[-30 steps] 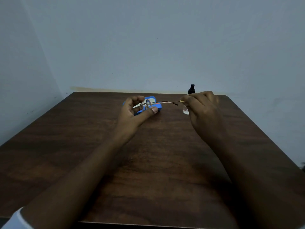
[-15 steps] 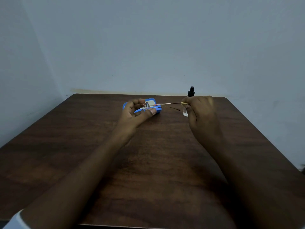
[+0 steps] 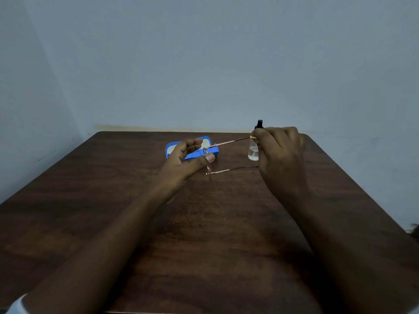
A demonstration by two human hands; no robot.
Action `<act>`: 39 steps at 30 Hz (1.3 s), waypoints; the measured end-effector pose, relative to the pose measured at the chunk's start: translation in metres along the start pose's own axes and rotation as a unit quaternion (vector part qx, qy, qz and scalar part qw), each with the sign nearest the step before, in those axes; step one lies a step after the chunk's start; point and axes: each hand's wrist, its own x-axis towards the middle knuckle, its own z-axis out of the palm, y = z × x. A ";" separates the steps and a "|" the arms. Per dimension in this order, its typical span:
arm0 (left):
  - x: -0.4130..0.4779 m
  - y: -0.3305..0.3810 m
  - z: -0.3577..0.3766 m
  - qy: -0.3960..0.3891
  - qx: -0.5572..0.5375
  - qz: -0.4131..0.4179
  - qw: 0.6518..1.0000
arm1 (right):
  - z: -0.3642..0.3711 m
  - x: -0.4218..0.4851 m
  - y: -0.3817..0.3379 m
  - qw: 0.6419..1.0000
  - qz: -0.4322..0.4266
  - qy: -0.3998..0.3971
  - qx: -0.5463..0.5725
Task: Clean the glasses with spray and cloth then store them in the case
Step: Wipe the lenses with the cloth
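Thin gold-rimmed glasses (image 3: 231, 169) hang just above the dark wooden table (image 3: 204, 234), both temples spread open. My right hand (image 3: 280, 155) pinches the yellow tip of the far temple. My left hand (image 3: 186, 159) holds the front of the frame: the thumb lies across the rim and the fingers curl loosely near the far hinge. Behind my left hand lies the blue glasses case (image 3: 214, 151), open, with a pale lining. A small clear spray bottle (image 3: 253, 152) with a black cap stands just left of my right hand. No cloth is visible.
The table sits in a corner, with grey walls behind it and to the left. Its right edge runs diagonally past my right forearm. A white sleeve cuff (image 3: 13, 305) shows at the bottom left.
The near temple has swung out from the frame, so both temples are now spread. My left fingers have loosened. The glasses sit slightly lower and nearer to me.
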 end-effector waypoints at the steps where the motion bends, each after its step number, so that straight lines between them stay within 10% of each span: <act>1: -0.001 0.001 0.000 0.001 0.007 0.013 1.000 | 0.000 0.000 0.000 1.000 0.000 -0.002 -0.001; 13: 0.001 0.047 0.023 0.038 0.419 0.212 0.882 | 0.006 0.000 -0.003 1.000 -0.016 -0.003 0.015; 26: 0.003 0.025 0.026 0.084 0.395 0.272 0.873 | 0.023 -0.008 -0.010 0.989 -0.146 0.016 -0.013; 39: 0.016 0.006 0.012 0.155 0.352 0.251 0.888 | 0.010 0.001 -0.005 0.998 0.035 -0.052 0.019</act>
